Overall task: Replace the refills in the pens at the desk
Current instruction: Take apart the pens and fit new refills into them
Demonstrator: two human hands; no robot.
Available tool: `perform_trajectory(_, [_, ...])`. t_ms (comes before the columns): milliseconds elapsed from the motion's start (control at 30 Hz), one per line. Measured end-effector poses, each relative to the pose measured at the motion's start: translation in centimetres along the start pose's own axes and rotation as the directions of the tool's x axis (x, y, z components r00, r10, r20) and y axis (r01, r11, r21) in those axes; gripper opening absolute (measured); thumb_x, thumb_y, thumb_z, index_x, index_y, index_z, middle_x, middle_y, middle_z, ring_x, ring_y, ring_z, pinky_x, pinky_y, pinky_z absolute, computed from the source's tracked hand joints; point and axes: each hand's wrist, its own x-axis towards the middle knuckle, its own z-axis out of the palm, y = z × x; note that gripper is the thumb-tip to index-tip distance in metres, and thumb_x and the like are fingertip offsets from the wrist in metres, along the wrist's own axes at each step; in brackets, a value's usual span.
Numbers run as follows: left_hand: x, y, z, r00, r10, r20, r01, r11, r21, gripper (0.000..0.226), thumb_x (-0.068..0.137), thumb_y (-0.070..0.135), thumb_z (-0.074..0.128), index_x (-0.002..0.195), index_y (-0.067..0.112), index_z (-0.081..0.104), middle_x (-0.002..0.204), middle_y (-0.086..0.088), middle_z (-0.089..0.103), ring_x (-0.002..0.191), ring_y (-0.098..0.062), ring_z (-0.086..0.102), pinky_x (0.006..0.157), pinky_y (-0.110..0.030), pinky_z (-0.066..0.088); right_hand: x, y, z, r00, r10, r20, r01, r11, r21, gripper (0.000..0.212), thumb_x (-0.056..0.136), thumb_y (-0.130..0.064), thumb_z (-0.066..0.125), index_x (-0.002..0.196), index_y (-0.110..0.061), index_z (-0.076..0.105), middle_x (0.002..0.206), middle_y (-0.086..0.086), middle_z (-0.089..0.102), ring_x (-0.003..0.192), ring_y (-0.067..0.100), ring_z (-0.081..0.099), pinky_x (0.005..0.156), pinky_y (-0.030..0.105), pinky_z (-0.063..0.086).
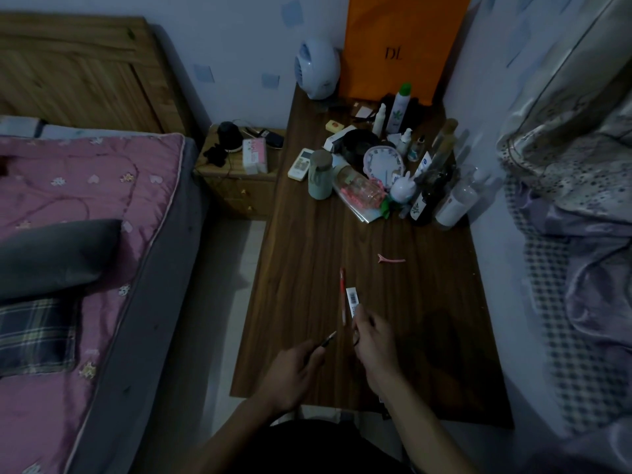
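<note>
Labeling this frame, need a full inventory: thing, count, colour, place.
desk: 1, dark wood, centre
red pen: 1, red, mid-desk
refill pack: 1, white with barcode, beside red pen, in right hand
hair clip: 1, pink, mid-desk
bottles and clutter: many, mixed, far desk
orange bag: 1, orange, against the wall
fan: 1, white, far left corner of desk
nightstand: 1, light wood, left of desk
bed: 1, pink quilt, left
left hand: holds a thin dark pen part
right hand: grips the pack
</note>
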Motion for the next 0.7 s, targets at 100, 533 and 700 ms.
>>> perform_trajectory(100, [-0.3, 0.4, 0.0, 0.999, 0.048, 0.017, -0.049, 0.998, 0.032, 0.03, 0.101, 0.039, 0.041, 0.088, 0.023, 0.063, 0.071, 0.004, 0.063, 0.061, -0.011, 0.058, 0.059, -0.034, 0.044, -0.4, -0.5, 0.1, 0.998, -0.047, 0.052, 0.046, 0.999, 0.007, 0.035, 0.097, -0.054, 0.048, 0.087, -0.026, 0.066, 0.068, 0.0, 0.055, 0.059, 0.015, 0.05, 0.054, 0.03, 0.039])
perform_trajectory(533, [-0.6, 1.9, -0.3, 0.996, 0.08, 0.025, -0.082, 0.99, 0.118, 0.03, 0.1, 0.038, 0.042, 0.081, 0.019, 0.055, 0.068, 0.007, 0.059, 0.065, -0.016, 0.061, 0.06, -0.035, 0.042, -0.6, -0.4, 0.2, 0.983, -0.18, 0.035, 0.18, 0.984, 0.019, 0.051, 0.094, -0.064, 0.036, 0.059, -0.034, 0.056, 0.054, -0.013, 0.051, 0.051, -0.001, 0.047, 0.06, 0.032, 0.041])
perform_trajectory(700, [-0.5, 2.1, -0.5, 0.996, 0.085, 0.035, -0.088, 0.99, 0.109, 0.03, 0.1, 0.039, 0.04, 0.085, 0.02, 0.057, 0.069, 0.007, 0.06, 0.06, -0.006, 0.055, 0.061, -0.036, 0.044, -0.5, -0.3, 0.2, 0.98, -0.188, 0.056, 0.189, 0.982, -0.002, 0.048, 0.09, -0.068, 0.037, 0.066, -0.033, 0.059, 0.059, -0.014, 0.055, 0.055, -0.002, 0.051, 0.063, 0.032, 0.044])
